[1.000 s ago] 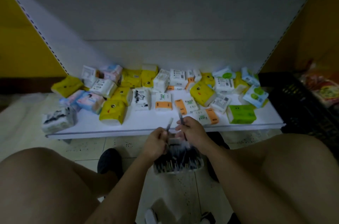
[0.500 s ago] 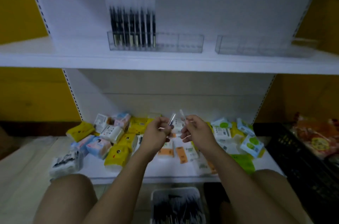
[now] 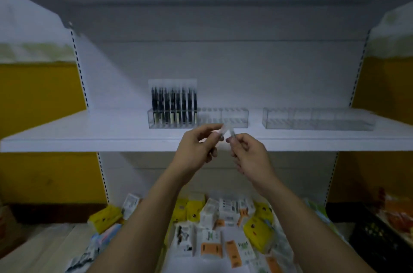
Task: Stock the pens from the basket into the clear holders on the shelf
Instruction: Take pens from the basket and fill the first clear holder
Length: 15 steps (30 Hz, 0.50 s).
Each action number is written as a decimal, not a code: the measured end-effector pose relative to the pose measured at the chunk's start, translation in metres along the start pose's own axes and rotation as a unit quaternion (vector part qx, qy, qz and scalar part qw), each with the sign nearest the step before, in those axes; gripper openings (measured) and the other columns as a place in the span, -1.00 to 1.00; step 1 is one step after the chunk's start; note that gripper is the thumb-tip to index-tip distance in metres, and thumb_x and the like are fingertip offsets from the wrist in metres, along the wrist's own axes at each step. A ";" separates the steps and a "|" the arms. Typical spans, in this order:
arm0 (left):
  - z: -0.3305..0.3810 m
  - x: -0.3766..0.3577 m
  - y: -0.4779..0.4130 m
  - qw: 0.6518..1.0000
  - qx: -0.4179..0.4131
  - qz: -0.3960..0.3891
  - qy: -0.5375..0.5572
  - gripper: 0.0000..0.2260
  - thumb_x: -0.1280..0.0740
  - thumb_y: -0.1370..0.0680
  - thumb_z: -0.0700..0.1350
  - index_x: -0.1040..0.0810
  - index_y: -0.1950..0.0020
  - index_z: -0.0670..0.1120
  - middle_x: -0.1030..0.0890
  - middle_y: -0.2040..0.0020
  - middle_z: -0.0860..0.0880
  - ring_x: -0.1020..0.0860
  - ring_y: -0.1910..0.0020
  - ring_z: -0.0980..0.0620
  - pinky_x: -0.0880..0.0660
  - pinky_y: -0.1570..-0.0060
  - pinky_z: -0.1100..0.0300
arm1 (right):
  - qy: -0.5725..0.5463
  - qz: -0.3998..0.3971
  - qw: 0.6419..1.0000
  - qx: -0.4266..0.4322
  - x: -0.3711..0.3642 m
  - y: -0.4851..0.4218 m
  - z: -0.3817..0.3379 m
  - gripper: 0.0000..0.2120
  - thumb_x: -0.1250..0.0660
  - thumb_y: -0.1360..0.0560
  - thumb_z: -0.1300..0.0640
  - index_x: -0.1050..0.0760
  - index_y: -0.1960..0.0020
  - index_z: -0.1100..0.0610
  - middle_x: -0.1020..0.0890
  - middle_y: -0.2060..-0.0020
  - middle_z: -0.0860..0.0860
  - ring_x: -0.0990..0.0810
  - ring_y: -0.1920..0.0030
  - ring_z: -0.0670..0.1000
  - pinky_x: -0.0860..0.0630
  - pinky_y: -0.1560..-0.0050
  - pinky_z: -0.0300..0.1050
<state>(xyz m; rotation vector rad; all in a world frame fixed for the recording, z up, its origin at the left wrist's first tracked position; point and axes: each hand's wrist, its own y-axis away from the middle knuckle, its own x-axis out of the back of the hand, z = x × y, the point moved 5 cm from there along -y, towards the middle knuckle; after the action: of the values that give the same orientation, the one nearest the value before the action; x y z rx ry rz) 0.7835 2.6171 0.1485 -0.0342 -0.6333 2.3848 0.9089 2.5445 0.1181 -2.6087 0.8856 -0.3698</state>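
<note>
At mid-frame I see my left hand [image 3: 196, 149] pinching a slim pen in a glossy clear sleeve [image 3: 221, 131] and my right hand [image 3: 248, 156] pinching a second sleeved pen [image 3: 232, 133], just before the flat white shelf [image 3: 67, 135], whose ribbed clear plastic holder [image 3: 223, 117] carries upright black pens [image 3: 173, 105].

Two long clear plastic holders, left [image 3: 223, 119] and right [image 3: 317, 119], are sitting side by side, slightly apart, on the white upper shelf [image 3: 89, 136]. A row of dark packaged pens [image 3: 173, 102] is standing upright in the left holder's left end. The left hand [image 3: 196, 152] and right hand [image 3: 248, 156] are hovering close together before the shelf's front edge, each pinching a clear-wrapped pen [image 3: 221, 130]. Small wrapped tissue packs [image 3: 257, 230] are lying scattered on the lower shelf beneath, with a black slatted crate [image 3: 380, 234] sitting to their right.
</note>
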 end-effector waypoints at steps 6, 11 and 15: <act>0.035 0.016 -0.042 0.996 -0.069 0.022 -0.051 -0.66 -0.22 -0.63 -0.22 -0.48 -0.34 0.11 -0.66 0.06 -0.01 -0.44 0.35 0.09 -0.43 0.35 0.28 | -0.026 -0.012 0.999 0.015 0.000 -0.032 -0.034 -0.78 -0.18 -0.64 0.09 -0.56 0.01 0.16 -0.53 0.34 0.02 -0.43 0.43 -0.07 -0.43 0.43 -0.17; 0.053 0.020 -0.070 0.997 -0.075 0.004 -0.020 -0.56 -0.24 -0.60 -0.29 -0.40 -0.42 0.08 -0.58 -0.02 -0.18 -0.67 0.13 -0.02 -0.63 0.09 0.09 | -0.057 -0.015 0.997 0.060 0.003 -0.066 -0.055 -0.89 -0.25 -0.61 0.16 -0.55 -0.03 0.14 -0.64 0.30 0.06 -0.60 0.31 -0.01 -0.56 0.28 -0.14; 0.063 0.029 -0.097 0.991 -0.098 0.021 -0.090 -0.64 -0.25 -0.61 -0.24 -0.45 -0.36 0.06 -0.65 -0.01 -0.04 -0.65 0.03 0.11 -0.60 -0.02 0.13 | -0.033 0.003 0.996 0.087 0.002 -0.095 -0.065 -0.94 -0.33 -0.56 0.13 -0.58 0.02 0.06 -0.69 0.15 -0.04 -0.66 0.08 -0.09 -0.58 0.01 -0.20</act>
<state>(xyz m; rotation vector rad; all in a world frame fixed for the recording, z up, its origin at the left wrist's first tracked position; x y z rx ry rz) 0.8072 2.6713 0.2517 0.0844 -0.9586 2.3754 0.9384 2.5971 0.2161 -2.4436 0.8006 -0.3419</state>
